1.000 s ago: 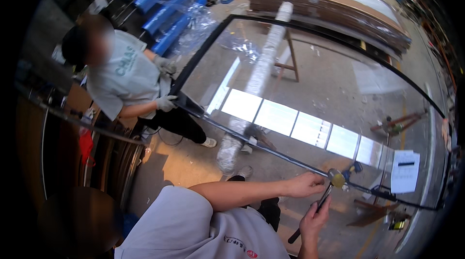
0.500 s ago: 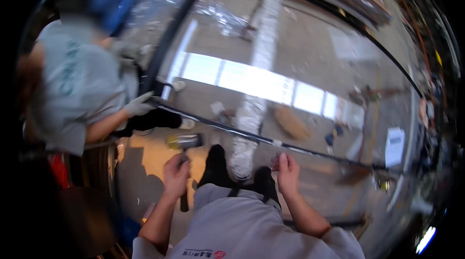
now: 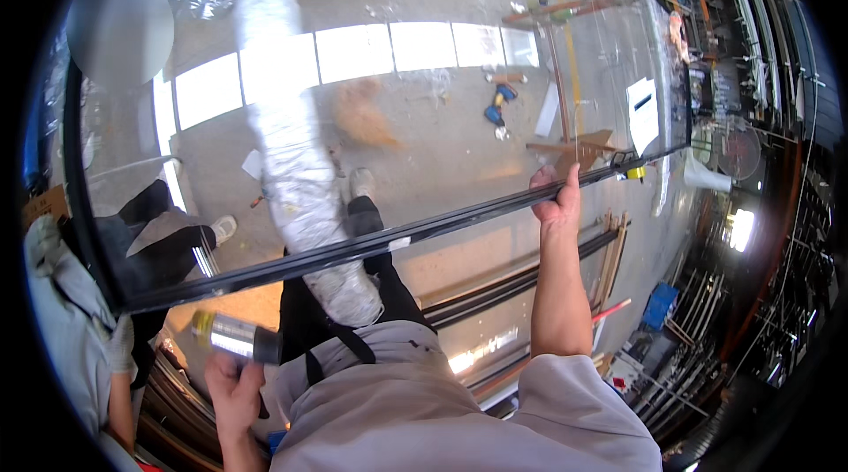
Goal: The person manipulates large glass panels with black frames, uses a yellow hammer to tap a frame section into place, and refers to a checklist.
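Observation:
My left hand point(image 3: 233, 391) is closed round the handle of a mallet with a yellow and black head point(image 3: 238, 339), held low at the left, near the frame's near edge. My right hand point(image 3: 559, 196) grips the near bar of a large black frame point(image 3: 442, 223), thumb up against it, right of the middle. Clear glass fills this frame and reflects a row of bright windows. Beneath it runs a support beam wrapped in shiny plastic film point(image 3: 296, 150), its near end reaching my legs. A white paper sheet point(image 3: 643, 116) is on the glass near the right corner.
A co-worker in a grey shirt point(image 3: 62, 331) and pale gloves is by the left corner. Through the glass a blue cordless drill point(image 3: 500, 106) shows on the floor. Long dark bars point(image 3: 508, 288) lie below the frame; racks of metal profiles point(image 3: 768, 39) line the right.
My right hand has moved from beside the frame onto its near bar. My view has swung to the right, and the co-worker now shows only at the left rim. The mallet stays in my left hand.

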A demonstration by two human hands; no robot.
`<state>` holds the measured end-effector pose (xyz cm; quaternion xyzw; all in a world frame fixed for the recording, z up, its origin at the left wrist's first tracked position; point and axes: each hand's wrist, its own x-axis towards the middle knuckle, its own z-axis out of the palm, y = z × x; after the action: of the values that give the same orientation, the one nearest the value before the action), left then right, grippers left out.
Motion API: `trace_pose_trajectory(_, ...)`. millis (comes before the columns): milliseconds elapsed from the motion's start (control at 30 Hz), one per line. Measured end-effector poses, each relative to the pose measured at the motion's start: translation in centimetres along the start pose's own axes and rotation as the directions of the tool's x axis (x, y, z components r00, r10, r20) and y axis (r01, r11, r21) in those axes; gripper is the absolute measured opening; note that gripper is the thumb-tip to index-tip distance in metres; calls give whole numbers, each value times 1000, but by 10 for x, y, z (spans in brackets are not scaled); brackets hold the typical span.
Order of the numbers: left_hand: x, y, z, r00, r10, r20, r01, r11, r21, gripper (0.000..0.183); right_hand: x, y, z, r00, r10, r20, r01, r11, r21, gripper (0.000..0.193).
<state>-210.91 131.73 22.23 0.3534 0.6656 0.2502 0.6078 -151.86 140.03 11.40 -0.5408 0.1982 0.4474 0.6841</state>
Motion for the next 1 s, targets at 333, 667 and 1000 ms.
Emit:
trace_pose_trajectory(333, 15, 18, 58, 928, -155, 340, 127, 987, 103, 29, -17, 11, 9, 992, -118, 37, 122, 984, -130, 46)
trace_pose_trajectory(667, 58, 47, 123, 839, -139, 527, -51, 943, 330, 15, -21, 8, 9, 995, -83, 54, 87, 993, -82, 41)
trace_pose_trajectory(1000, 70, 53, 131, 719, -161, 676, -169, 903, 395, 28, -29, 12, 28, 991, -82, -108, 64, 985, -162, 39)
